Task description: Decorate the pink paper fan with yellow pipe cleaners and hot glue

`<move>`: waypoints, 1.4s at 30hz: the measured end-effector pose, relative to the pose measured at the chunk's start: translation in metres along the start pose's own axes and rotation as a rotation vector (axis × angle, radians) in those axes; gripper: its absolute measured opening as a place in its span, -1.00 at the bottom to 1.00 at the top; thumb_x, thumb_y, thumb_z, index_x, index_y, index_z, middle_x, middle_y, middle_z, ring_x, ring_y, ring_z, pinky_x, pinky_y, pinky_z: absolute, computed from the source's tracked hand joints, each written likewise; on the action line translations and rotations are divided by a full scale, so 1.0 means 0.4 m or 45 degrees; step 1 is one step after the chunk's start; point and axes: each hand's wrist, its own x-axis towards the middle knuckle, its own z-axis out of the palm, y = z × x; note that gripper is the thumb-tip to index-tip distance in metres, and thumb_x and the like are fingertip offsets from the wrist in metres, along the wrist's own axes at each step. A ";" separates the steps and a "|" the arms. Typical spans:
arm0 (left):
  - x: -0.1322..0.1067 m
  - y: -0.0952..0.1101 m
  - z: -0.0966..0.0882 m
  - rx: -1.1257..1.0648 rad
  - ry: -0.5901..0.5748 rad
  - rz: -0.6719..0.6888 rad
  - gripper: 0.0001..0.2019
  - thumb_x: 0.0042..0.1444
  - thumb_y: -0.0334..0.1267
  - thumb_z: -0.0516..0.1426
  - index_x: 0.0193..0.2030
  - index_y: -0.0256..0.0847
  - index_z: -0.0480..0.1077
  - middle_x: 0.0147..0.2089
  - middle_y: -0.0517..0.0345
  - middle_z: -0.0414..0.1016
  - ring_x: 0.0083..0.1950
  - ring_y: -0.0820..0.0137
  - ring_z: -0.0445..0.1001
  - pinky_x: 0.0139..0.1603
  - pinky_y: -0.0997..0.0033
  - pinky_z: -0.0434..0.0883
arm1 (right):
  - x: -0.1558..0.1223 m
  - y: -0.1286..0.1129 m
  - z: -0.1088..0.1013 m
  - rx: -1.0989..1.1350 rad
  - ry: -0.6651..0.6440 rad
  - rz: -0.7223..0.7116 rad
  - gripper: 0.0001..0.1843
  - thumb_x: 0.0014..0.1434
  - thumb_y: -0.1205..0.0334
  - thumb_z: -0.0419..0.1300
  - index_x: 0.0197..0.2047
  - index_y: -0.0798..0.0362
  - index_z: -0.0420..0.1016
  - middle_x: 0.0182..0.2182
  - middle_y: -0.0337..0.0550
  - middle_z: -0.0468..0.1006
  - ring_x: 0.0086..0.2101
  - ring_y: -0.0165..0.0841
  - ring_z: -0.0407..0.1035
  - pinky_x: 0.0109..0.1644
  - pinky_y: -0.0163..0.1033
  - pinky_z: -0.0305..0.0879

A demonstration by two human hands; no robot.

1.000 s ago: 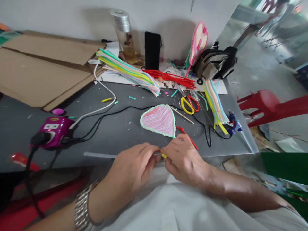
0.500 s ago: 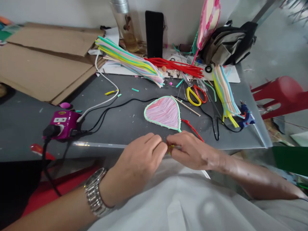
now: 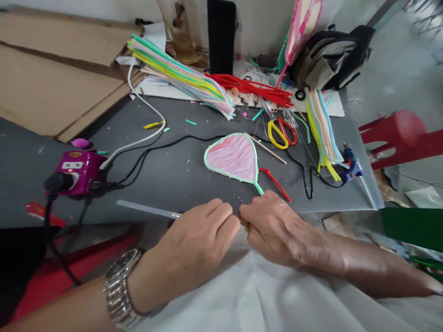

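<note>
A small yellow piece (image 3: 246,227) sits between both hands, just below the pink woven paddle (image 3: 232,157). The left hand (image 3: 197,249), fingers pressed together, curls over a clear plastic rod (image 3: 148,209); the right hand (image 3: 280,230), forearm angled inward, pinches the yellow piece.

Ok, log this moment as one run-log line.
left hand: grips translucent rod | right hand: pinches yellow piece | nearby: pink heart-shaped panel

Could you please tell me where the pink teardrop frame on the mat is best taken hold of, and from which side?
Probably by its green stem, coming from the near side, where your right hand already is. The pink teardrop frame narrows to that stem, which points toward you, so it offers the easiest pinch. The frame lies flat on the gray mat, and holding the stem avoids pressing the pink strips.
</note>
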 end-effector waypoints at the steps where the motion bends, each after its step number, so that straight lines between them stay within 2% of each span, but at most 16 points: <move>1: -0.002 0.002 0.001 -0.018 0.002 0.003 -0.74 0.31 -0.59 -0.02 -0.33 -0.25 0.35 -0.36 0.08 0.32 -0.35 0.29 0.21 -0.36 0.28 0.22 | -0.005 -0.001 0.000 -0.047 -0.001 -0.029 -0.82 0.09 0.45 0.04 -0.44 -0.04 0.24 -0.55 -0.25 0.24 -0.46 -0.31 0.02 -0.26 -0.11 -0.06; 5: -0.008 0.007 0.011 -0.063 0.015 0.001 -0.73 0.32 -0.59 -0.04 -0.33 -0.26 0.36 -0.37 0.08 0.33 -0.35 0.30 0.22 -0.37 0.29 0.23 | -0.013 -0.004 -0.010 -0.147 -0.024 -0.096 -0.82 0.10 0.47 0.01 -0.43 -0.01 0.20 -0.54 -0.27 0.25 -0.47 -0.35 0.02 -0.27 -0.14 -0.07; 7: -0.007 0.003 0.016 -0.061 0.031 -0.009 -0.73 0.34 -0.57 -0.04 -0.33 -0.25 0.36 -0.37 0.09 0.34 -0.35 0.31 0.23 -0.37 0.29 0.23 | -0.007 -0.001 -0.021 -0.063 -0.082 -0.059 -0.81 0.15 0.48 -0.02 -0.42 0.00 0.20 -0.53 -0.29 0.26 -0.47 -0.38 0.04 -0.27 -0.17 -0.03; 12: 0.003 -0.011 0.018 0.005 0.081 -0.039 -0.72 0.38 -0.51 -0.05 -0.29 -0.24 0.39 -0.34 0.08 0.38 -0.33 0.31 0.27 -0.33 0.27 0.24 | 0.029 0.026 -0.047 0.372 -0.346 0.077 -0.79 0.33 0.39 -0.03 -0.36 0.01 0.23 -0.47 -0.32 0.37 -0.44 -0.43 0.14 -0.26 -0.24 0.07; 16: 0.002 -0.014 0.020 0.016 0.060 -0.052 -0.75 0.36 -0.52 -0.04 -0.26 -0.25 0.41 -0.32 0.08 0.40 -0.33 0.30 0.28 -0.35 0.27 0.22 | 0.051 0.029 -0.045 0.392 -0.351 0.073 -0.77 0.27 0.42 -0.03 -0.41 0.01 0.16 -0.50 -0.33 0.30 -0.42 -0.42 0.14 -0.23 -0.23 0.07; 20: -0.001 -0.020 0.023 0.027 0.061 -0.044 -0.77 0.34 -0.51 0.00 -0.30 -0.23 0.39 -0.33 0.07 0.37 -0.34 0.29 0.24 -0.37 0.26 0.20 | 0.050 0.010 -0.026 0.270 -0.233 0.102 -0.79 0.14 0.47 0.00 -0.45 0.00 0.12 -0.50 -0.31 0.27 -0.43 -0.42 0.10 -0.27 -0.23 0.02; 26: 0.003 -0.031 0.023 0.055 0.104 -0.014 -0.76 0.32 -0.50 0.04 -0.38 -0.20 0.31 -0.38 0.13 0.31 -0.36 0.32 0.21 -0.37 0.27 0.19 | 0.036 0.007 0.014 0.246 0.186 0.091 -0.85 0.01 0.46 0.06 -0.39 0.02 0.24 -0.46 -0.30 0.34 -0.43 -0.43 0.15 -0.32 -0.27 0.01; 30: 0.009 -0.020 0.027 0.075 0.096 0.012 -0.72 0.36 -0.51 -0.03 -0.38 -0.19 0.28 -0.38 0.13 0.33 -0.36 0.34 0.23 -0.38 0.31 0.21 | 0.032 0.007 0.017 0.259 0.241 0.048 -0.81 -0.06 0.49 0.05 -0.40 0.01 0.21 -0.46 -0.31 0.29 -0.45 -0.43 0.14 -0.37 -0.28 -0.03; 34: 0.006 -0.018 0.024 0.079 0.154 0.065 -0.69 0.36 -0.52 -0.04 -0.41 -0.18 0.27 -0.43 0.16 0.30 -0.40 0.34 0.21 -0.44 0.31 0.19 | 0.023 0.017 0.011 0.252 0.237 -0.017 -0.79 -0.12 0.50 0.04 -0.41 0.00 0.21 -0.47 -0.31 0.28 -0.46 -0.43 0.11 -0.37 -0.27 -0.01; 37: -0.006 -0.042 0.009 0.072 0.190 0.029 -0.73 0.38 -0.50 -0.03 -0.33 -0.22 0.36 -0.40 0.13 0.36 -0.36 0.33 0.29 -0.41 0.32 0.24 | 0.007 0.045 0.001 0.298 0.274 0.004 -0.79 -0.08 0.52 0.02 -0.45 0.00 0.17 -0.52 -0.31 0.25 -0.47 -0.43 0.11 -0.38 -0.28 0.00; 39: -0.012 -0.062 0.000 0.093 0.221 -0.044 -0.79 0.39 -0.48 0.02 -0.26 -0.25 0.40 -0.34 0.10 0.43 -0.29 0.33 0.37 -0.35 0.34 0.29 | -0.002 0.062 -0.010 0.307 0.297 0.059 -0.81 0.00 0.51 0.05 -0.42 0.00 0.23 -0.50 -0.30 0.30 -0.48 -0.43 0.17 -0.38 -0.28 0.06; 42: -0.010 -0.078 -0.001 0.071 0.176 -0.124 -0.81 0.40 -0.47 0.04 -0.24 -0.24 0.42 -0.31 0.10 0.47 -0.29 0.35 0.39 -0.32 0.36 0.31 | -0.002 0.061 -0.030 0.089 0.453 0.019 -0.81 0.13 0.45 0.13 -0.18 0.05 0.40 -0.26 -0.11 0.52 -0.26 -0.30 0.40 -0.16 -0.19 0.23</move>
